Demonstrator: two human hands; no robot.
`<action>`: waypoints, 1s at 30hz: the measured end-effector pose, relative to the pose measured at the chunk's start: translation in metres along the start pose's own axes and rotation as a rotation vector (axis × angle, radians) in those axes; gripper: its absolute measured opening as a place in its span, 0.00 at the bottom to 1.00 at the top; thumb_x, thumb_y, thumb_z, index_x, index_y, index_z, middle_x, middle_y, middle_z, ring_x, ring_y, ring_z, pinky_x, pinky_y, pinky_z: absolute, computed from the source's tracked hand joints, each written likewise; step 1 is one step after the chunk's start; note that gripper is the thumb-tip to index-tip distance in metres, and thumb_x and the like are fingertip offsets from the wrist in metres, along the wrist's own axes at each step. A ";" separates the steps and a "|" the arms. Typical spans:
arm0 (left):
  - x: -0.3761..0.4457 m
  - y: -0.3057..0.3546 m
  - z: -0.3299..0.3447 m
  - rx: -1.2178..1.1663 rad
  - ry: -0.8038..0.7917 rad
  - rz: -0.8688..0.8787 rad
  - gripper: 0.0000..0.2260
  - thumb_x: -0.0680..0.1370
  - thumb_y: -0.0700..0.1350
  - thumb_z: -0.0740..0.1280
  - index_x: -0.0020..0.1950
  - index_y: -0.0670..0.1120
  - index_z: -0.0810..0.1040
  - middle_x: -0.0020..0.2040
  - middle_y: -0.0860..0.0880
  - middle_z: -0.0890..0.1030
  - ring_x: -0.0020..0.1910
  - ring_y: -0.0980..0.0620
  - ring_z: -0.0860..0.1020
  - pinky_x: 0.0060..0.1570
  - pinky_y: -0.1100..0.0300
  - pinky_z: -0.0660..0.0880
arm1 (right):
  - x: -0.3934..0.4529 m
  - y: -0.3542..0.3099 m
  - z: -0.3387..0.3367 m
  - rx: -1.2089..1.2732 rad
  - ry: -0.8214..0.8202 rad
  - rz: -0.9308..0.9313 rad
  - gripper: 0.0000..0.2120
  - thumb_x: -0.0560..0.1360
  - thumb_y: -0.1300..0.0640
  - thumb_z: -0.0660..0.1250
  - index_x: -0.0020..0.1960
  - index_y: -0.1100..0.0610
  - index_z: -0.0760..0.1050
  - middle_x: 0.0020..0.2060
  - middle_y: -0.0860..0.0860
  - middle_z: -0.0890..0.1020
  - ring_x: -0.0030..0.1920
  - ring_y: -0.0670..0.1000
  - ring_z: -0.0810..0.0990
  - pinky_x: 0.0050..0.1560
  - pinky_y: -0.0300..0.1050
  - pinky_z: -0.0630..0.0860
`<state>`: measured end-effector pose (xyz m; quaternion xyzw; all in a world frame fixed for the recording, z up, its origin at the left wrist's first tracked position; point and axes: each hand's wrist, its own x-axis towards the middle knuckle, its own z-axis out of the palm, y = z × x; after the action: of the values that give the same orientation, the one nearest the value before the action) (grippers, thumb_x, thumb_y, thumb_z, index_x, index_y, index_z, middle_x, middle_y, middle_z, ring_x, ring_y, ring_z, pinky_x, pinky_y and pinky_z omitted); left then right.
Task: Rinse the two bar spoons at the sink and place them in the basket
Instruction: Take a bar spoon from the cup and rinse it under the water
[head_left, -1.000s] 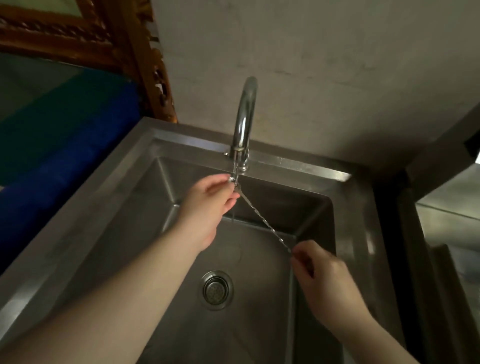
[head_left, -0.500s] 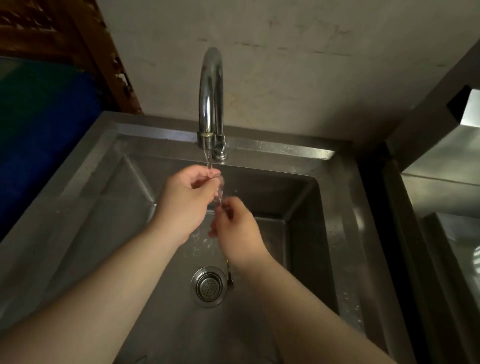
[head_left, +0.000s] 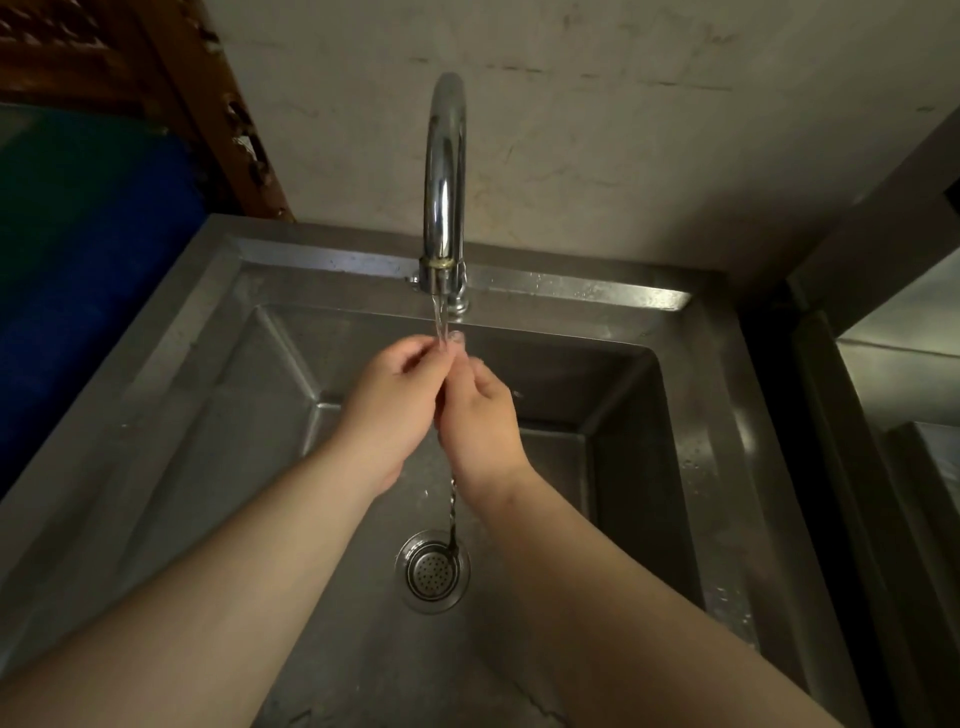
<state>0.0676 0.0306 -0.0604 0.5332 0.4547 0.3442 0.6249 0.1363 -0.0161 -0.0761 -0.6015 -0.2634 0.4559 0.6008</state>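
Spoon (head_left: 453, 512): upright under tap (head_left: 444, 182), pinched by left hand (head_left: 392, 400) and right hand (head_left: 480, 415) fingers, tip over drain (head_left: 432, 571). Risk: wet grip slips; spoon drops into sink (head_left: 670, 467).

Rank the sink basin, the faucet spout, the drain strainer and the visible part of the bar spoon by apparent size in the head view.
1. sink basin
2. faucet spout
3. drain strainer
4. bar spoon, only its twisted stem showing below the right hand

The last two look close; the spoon's length is mostly hidden.
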 end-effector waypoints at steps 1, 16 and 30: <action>0.001 0.001 0.001 -0.055 -0.006 -0.014 0.09 0.79 0.46 0.65 0.42 0.52 0.83 0.41 0.52 0.86 0.43 0.55 0.84 0.40 0.64 0.79 | 0.001 0.000 0.000 0.022 0.004 -0.021 0.21 0.82 0.48 0.59 0.32 0.46 0.78 0.26 0.39 0.78 0.29 0.37 0.76 0.29 0.30 0.71; 0.007 -0.002 0.013 -0.104 0.074 0.038 0.08 0.81 0.44 0.63 0.45 0.48 0.80 0.44 0.53 0.84 0.44 0.59 0.81 0.47 0.65 0.76 | 0.004 0.001 0.000 -0.092 0.031 -0.057 0.13 0.81 0.52 0.62 0.38 0.51 0.75 0.30 0.43 0.77 0.32 0.43 0.73 0.38 0.45 0.71; 0.008 -0.003 0.011 -0.056 0.036 0.057 0.13 0.81 0.49 0.61 0.42 0.56 0.83 0.40 0.54 0.86 0.46 0.58 0.83 0.35 0.68 0.73 | -0.013 0.035 -0.009 -0.023 -0.021 0.001 0.16 0.82 0.59 0.58 0.38 0.50 0.74 0.29 0.47 0.74 0.31 0.45 0.71 0.37 0.47 0.69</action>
<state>0.0805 0.0332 -0.0649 0.5219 0.4405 0.3839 0.6214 0.1297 -0.0366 -0.1078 -0.6037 -0.2744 0.4594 0.5909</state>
